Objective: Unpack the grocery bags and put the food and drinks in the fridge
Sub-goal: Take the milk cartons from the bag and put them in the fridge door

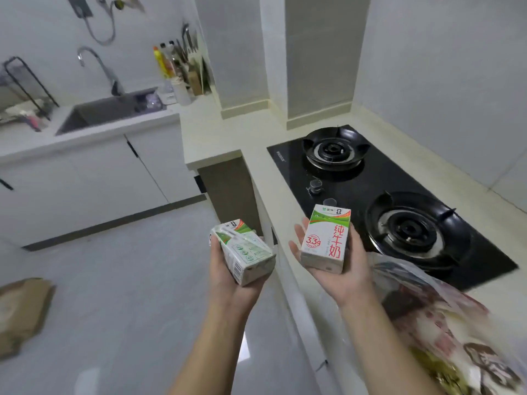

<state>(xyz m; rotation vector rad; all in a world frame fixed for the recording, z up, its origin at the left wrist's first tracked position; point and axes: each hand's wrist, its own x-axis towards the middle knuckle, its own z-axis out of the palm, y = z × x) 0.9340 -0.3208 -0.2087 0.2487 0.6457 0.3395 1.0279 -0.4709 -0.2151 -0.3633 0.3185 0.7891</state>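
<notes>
My left hand [228,277] grips a small white-and-green milk carton [245,252] that lies tilted, its top pointing away from me, over the floor beside the counter. My right hand [339,275] holds a second milk carton [326,238] upright, its red lettering facing me, above the counter's front edge. A clear plastic grocery bag [433,317] with packaged food inside lies on the counter at the lower right, just behind my right forearm. No fridge is in view.
A black two-burner gas hob [379,181] is set into the cream counter [256,132] on the right. A sink [108,112] with a tap, bottles and knives lies at the back left. A brown paper bag [22,312] rests on the grey floor at the left.
</notes>
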